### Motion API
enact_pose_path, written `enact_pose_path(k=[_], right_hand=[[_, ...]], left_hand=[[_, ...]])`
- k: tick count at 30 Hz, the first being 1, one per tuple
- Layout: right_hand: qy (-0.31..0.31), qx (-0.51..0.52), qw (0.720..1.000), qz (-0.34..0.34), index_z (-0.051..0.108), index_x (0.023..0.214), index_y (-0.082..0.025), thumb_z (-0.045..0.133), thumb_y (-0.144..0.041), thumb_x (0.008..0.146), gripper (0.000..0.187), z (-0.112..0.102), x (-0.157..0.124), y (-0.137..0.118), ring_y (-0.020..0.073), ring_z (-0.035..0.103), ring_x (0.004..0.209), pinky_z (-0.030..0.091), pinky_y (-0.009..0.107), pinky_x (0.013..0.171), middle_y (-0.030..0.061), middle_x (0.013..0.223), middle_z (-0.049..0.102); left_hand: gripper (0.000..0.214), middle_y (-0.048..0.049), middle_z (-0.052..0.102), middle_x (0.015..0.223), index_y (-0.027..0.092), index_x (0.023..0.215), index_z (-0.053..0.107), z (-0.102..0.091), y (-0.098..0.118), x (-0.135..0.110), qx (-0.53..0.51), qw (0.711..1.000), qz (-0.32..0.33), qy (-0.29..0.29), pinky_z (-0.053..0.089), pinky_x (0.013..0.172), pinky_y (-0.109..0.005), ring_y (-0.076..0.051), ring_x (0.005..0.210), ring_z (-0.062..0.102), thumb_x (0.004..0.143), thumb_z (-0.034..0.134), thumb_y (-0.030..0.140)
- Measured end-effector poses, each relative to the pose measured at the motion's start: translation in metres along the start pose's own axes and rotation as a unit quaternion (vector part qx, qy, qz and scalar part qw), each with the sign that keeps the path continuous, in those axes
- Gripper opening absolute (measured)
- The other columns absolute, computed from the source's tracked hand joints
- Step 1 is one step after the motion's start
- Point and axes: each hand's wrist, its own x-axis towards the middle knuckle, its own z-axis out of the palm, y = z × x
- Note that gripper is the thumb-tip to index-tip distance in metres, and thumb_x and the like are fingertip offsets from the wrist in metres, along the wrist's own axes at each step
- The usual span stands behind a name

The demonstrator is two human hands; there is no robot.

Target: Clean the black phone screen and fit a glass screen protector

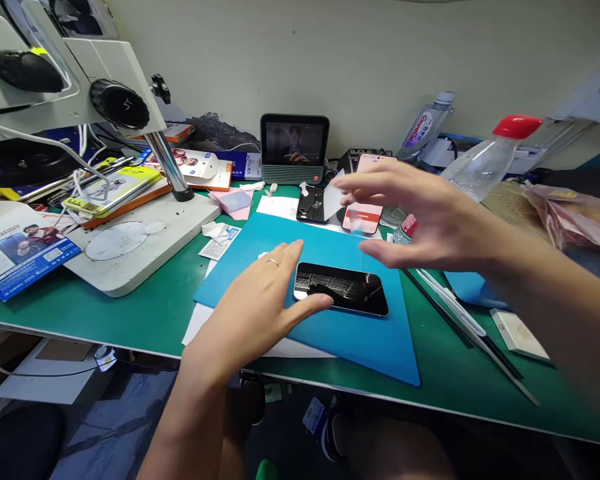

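A smartphone (343, 288) lies face up on the blue work mat (380, 353), its dark glossy screen reflecting the lamp and a hand. My left hand (253, 307), with a ring on one finger, is at the phone's left end. Its fingers are stretched out, and the thumb reaches over the phone's near edge. I cannot tell whether the thumb touches it. My right hand (420, 213) hovers above the mat's right side, slightly blurred, thumb and fingers apart. A faint translucent blur shows between them, too unclear to name.
A white microscope stand (145, 247) with boxes occupies the left. Behind the mat are a display screen (295, 150), a black phone (311, 203) and a pink-screened phone (363, 217). Tweezers (455, 310), a red-capped bottle (480, 163) and a small white box (519, 333) lie right.
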Motion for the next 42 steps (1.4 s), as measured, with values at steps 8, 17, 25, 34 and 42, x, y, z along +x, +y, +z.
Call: enact_pose_path(k=[8, 17, 25, 34, 42], right_hand=[[0.155, 0.312, 0.937, 0.030, 0.060, 0.126, -0.037, 0.080, -0.026, 0.074, 0.057, 0.029, -0.067, 0.010, 0.0275, 0.067, 0.115, 0.057, 0.048, 0.104, 0.0018, 0.125, 0.064], [0.222, 0.325, 0.915, 0.088, 0.060, 0.119, -0.040, 0.080, -0.031, 0.075, 0.049, 0.054, -0.091, 0.019, 0.0312, 0.062, 0.126, 0.051, 0.053, 0.111, -0.0001, 0.125, 0.068], [0.182, 0.265, 0.939, 0.122, 0.050, 0.116, -0.040, 0.080, -0.036, 0.077, 0.049, 0.057, -0.094, 0.021, 0.0339, 0.053, 0.133, 0.045, 0.060, 0.113, 0.0028, 0.131, 0.060], [0.038, 0.149, 0.976, 0.154, 0.043, 0.142, -0.038, 0.076, -0.032, 0.081, 0.070, 0.059, -0.103, 0.033, 0.0328, 0.049, 0.134, 0.042, 0.054, 0.116, 0.0057, 0.139, 0.049], [-0.018, 0.126, 0.978, 0.168, 0.040, 0.145, -0.047, 0.079, -0.041, 0.078, 0.077, 0.061, -0.102, 0.033, 0.0345, 0.057, 0.127, 0.050, 0.057, 0.110, 0.0034, 0.141, 0.050]], left_hand=[[0.082, -0.0108, 0.052, 0.154, 0.022, 0.155, 0.030, 0.017, 0.003, 0.010, -0.069, 0.993, 0.099, -0.006, 0.046, 0.109, -0.037, -0.028, 0.137, 0.054, 0.093, 0.065, 0.062], [0.070, -0.0069, 0.057, 0.144, 0.028, 0.144, 0.037, 0.023, 0.002, 0.018, -0.059, 0.995, 0.065, -0.038, 0.050, 0.098, -0.037, -0.027, 0.124, 0.060, 0.090, 0.073, 0.053], [0.064, -0.0050, 0.051, 0.153, 0.032, 0.152, 0.033, 0.020, -0.003, 0.015, -0.036, 0.998, 0.012, -0.056, 0.047, 0.109, -0.041, -0.029, 0.132, 0.057, 0.098, 0.063, 0.047], [0.065, -0.0032, 0.046, 0.160, 0.030, 0.157, 0.031, 0.018, -0.015, 0.013, 0.002, 0.999, -0.016, -0.051, 0.043, 0.116, -0.042, -0.027, 0.144, 0.047, 0.100, 0.058, 0.045], [0.076, -0.0064, 0.045, 0.161, 0.024, 0.157, 0.037, 0.020, -0.017, 0.015, 0.011, 0.998, -0.013, -0.066, 0.038, 0.121, -0.045, -0.031, 0.146, 0.044, 0.093, 0.065, 0.055]])
